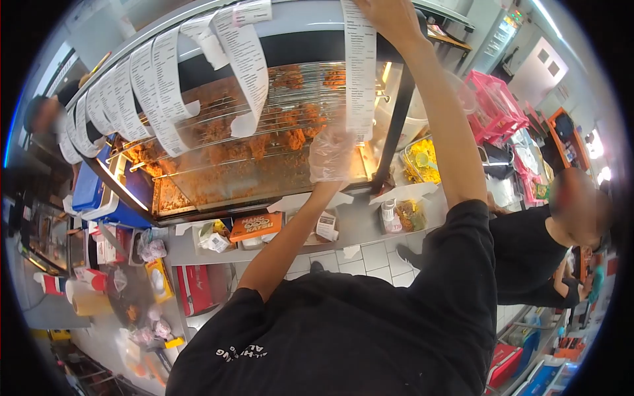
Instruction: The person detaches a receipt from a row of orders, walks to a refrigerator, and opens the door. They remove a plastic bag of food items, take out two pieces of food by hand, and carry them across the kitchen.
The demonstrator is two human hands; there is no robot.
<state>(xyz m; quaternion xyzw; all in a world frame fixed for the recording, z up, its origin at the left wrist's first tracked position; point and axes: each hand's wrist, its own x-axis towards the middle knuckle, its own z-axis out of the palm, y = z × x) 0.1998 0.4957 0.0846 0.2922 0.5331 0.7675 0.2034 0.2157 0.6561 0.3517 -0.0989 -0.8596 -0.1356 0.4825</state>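
Note:
My left hand (332, 155), in a clear plastic glove, is raised in front of the heated display cabinet (238, 204). Its fingers are smeared by motion and lie close beside a long printed receipt (360, 72) hanging down the cabinet front. Bare-skinned, my right hand (391, 21) reaches to the cabinet's top edge at the upper end of that receipt, its fingers partly cut off by the view. Behind the glass, fried pieces of food (297, 135) lie on wire racks. A curled receipt (241, 56) hangs to the left of my hands.
More receipts (142, 86) line the cabinet top. Below it, the counter holds open food boxes (403, 216) and an orange-lidded box (256, 226). A tray of yellow food (422, 160) sits right of the cabinet. A person (528, 244) in black stands close on the right.

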